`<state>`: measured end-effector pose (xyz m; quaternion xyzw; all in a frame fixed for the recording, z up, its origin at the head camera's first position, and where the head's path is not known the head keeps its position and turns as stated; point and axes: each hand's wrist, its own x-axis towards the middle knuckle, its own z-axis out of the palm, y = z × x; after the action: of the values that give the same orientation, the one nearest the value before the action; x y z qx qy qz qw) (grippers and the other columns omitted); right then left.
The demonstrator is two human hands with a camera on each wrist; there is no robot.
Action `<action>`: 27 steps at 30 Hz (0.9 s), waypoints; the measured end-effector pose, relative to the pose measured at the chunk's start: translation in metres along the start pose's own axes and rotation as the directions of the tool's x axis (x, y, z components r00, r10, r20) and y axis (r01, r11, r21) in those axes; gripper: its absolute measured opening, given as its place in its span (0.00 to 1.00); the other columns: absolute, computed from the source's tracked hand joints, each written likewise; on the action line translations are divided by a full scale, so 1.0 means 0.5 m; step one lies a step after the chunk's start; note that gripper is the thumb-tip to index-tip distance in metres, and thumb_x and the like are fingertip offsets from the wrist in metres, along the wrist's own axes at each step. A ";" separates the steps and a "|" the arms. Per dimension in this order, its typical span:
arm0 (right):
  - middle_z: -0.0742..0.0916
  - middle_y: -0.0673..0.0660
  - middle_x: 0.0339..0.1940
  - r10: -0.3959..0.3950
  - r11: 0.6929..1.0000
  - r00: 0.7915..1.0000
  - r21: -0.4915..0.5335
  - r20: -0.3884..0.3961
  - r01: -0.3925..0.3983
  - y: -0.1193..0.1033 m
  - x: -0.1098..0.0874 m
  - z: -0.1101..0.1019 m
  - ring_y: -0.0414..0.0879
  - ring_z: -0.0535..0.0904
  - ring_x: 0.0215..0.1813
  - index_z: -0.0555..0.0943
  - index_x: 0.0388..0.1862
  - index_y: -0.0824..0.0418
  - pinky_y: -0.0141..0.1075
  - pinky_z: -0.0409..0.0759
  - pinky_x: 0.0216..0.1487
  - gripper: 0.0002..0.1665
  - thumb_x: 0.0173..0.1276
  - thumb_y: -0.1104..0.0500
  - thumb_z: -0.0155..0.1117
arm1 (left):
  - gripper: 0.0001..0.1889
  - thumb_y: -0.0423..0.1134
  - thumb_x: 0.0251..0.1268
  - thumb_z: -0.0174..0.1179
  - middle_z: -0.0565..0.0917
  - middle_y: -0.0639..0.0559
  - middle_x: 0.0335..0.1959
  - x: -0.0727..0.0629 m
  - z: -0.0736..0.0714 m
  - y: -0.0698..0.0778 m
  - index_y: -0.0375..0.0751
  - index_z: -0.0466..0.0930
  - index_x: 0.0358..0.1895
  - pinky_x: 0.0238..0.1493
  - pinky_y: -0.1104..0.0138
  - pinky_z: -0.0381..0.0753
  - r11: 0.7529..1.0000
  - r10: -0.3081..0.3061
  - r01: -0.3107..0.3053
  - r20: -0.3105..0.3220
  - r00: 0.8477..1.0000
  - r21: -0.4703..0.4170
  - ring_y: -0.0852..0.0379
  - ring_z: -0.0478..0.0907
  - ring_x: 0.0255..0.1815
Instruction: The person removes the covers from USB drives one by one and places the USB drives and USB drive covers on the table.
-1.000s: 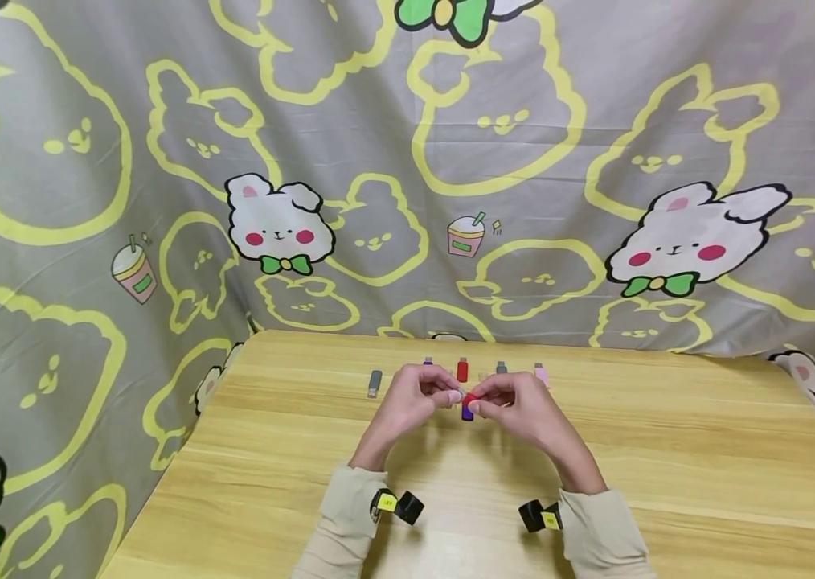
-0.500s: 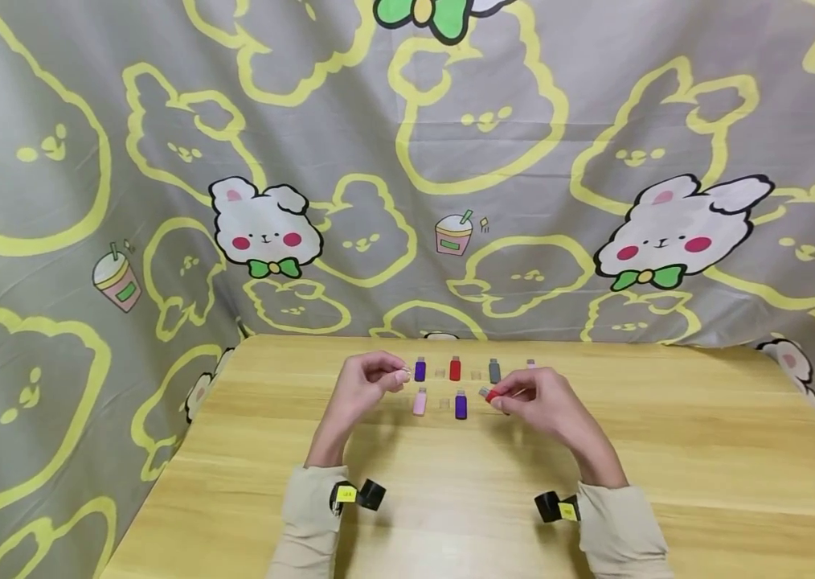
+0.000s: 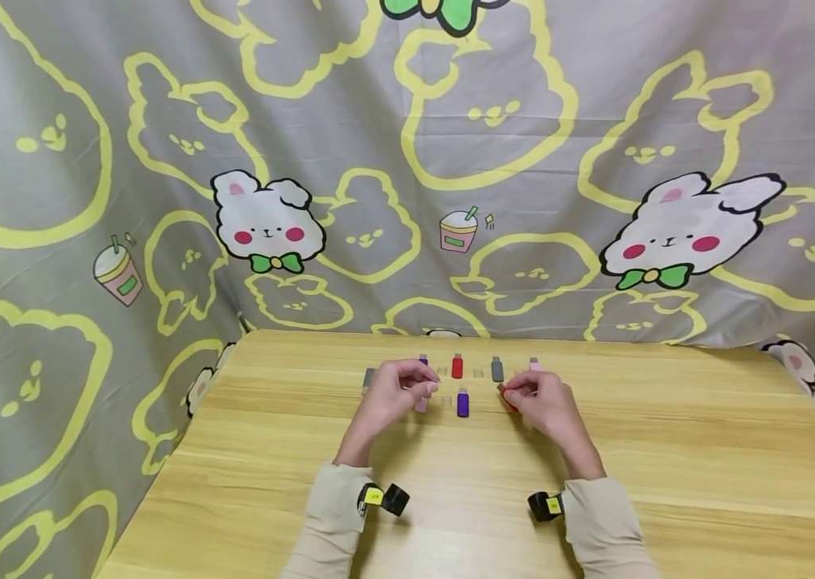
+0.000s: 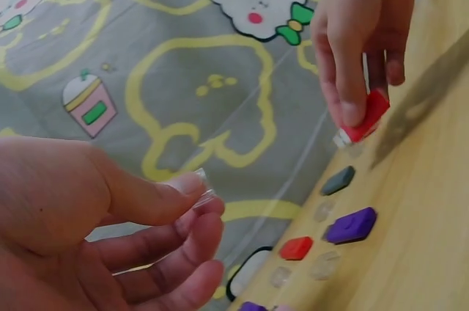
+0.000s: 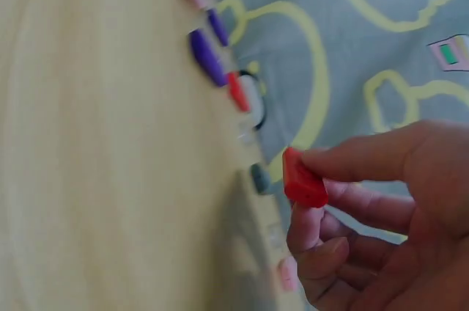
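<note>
My right hand (image 3: 545, 402) pinches a red USB stick (image 5: 304, 179) between thumb and fingers, just above the table at the right end of the front row. A small clear plastic cap (image 4: 205, 188) is held by my left hand (image 3: 395, 392), between thumb and forefinger, over the left part of the rows. Directly between the hands lies a purple USB stick (image 3: 463, 404). The pink stick (image 3: 420, 405) under my left hand is partly covered. Behind are a red stick (image 3: 457, 367) and a dark grey one (image 3: 497, 369).
Clear caps (image 3: 478, 373) lie between the sticks in both rows. A grey stick (image 3: 368, 379) is at the left, a second pink one (image 3: 534, 364) at the back right. The patterned curtain (image 3: 364, 305) hangs behind the wooden table (image 3: 668, 434).
My hands were together at the red stick, then parted, the left with the clear cap. The left hand has since come back rightward; the right has shifted the stick slightly right.
</note>
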<state>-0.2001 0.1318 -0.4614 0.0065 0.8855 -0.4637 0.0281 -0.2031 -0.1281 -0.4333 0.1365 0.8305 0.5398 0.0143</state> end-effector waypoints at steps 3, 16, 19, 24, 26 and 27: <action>0.87 0.54 0.30 0.032 0.998 0.999 -0.046 -0.026 -0.033 0.013 0.004 0.011 0.47 0.80 0.32 0.87 0.36 0.64 0.36 0.76 0.31 0.06 0.67 0.61 0.72 | 0.02 0.27 0.66 0.67 0.87 0.40 0.33 0.001 0.011 -0.001 0.33 0.87 0.40 0.34 0.57 0.86 1.000 -0.017 0.017 0.002 1.000 -0.018 0.31 0.84 0.34; 0.81 0.51 0.18 0.027 0.964 0.996 -0.262 -0.090 -0.050 0.010 0.005 0.029 0.48 0.74 0.22 0.81 0.21 0.57 0.38 0.68 0.23 0.17 0.68 0.52 0.73 | 0.02 0.28 0.67 0.67 0.88 0.52 0.35 0.015 0.062 0.000 0.36 0.88 0.39 0.39 0.68 0.82 0.988 0.018 -0.024 0.039 0.999 0.153 0.58 0.82 0.35; 0.79 0.51 0.17 0.034 0.953 0.995 -0.296 -0.091 -0.060 0.011 0.004 0.028 0.50 0.74 0.22 0.78 0.18 0.56 0.39 0.67 0.22 0.21 0.68 0.51 0.72 | 0.03 0.29 0.68 0.67 0.89 0.52 0.36 0.026 0.081 0.006 0.37 0.89 0.39 0.41 0.67 0.82 0.981 0.014 -0.025 0.055 0.998 0.192 0.59 0.82 0.37; 0.77 0.52 0.15 0.055 0.939 0.995 -0.336 -0.083 -0.079 0.010 0.003 0.028 0.51 0.74 0.22 0.75 0.16 0.55 0.39 0.66 0.21 0.24 0.70 0.48 0.70 | 0.04 0.30 0.69 0.66 0.89 0.52 0.39 0.045 0.118 0.013 0.37 0.90 0.41 0.45 0.67 0.82 0.965 0.010 -0.030 0.080 0.997 0.262 0.59 0.83 0.40; 0.77 0.52 0.15 0.054 0.939 0.995 -0.335 -0.083 -0.078 0.010 0.002 0.026 0.50 0.74 0.22 0.75 0.17 0.56 0.39 0.66 0.21 0.24 0.70 0.48 0.70 | 0.04 0.30 0.69 0.67 0.90 0.53 0.39 0.050 0.134 0.012 0.39 0.91 0.40 0.46 0.67 0.82 0.952 0.013 -0.043 0.100 0.995 0.303 0.59 0.84 0.42; 0.78 0.53 0.16 0.050 0.941 0.995 -0.329 -0.084 -0.075 0.010 0.002 0.024 0.51 0.74 0.22 0.76 0.17 0.56 0.39 0.67 0.21 0.24 0.71 0.49 0.70 | 0.05 0.30 0.69 0.67 0.90 0.53 0.40 0.053 0.141 0.011 0.40 0.91 0.40 0.46 0.68 0.82 0.944 0.017 -0.051 0.106 0.994 0.325 0.60 0.84 0.42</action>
<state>-0.2001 0.1247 -0.4723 0.0471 0.9507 -0.3063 0.0105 -0.2151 -0.0567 -0.4545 0.1786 0.9043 0.3870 0.0247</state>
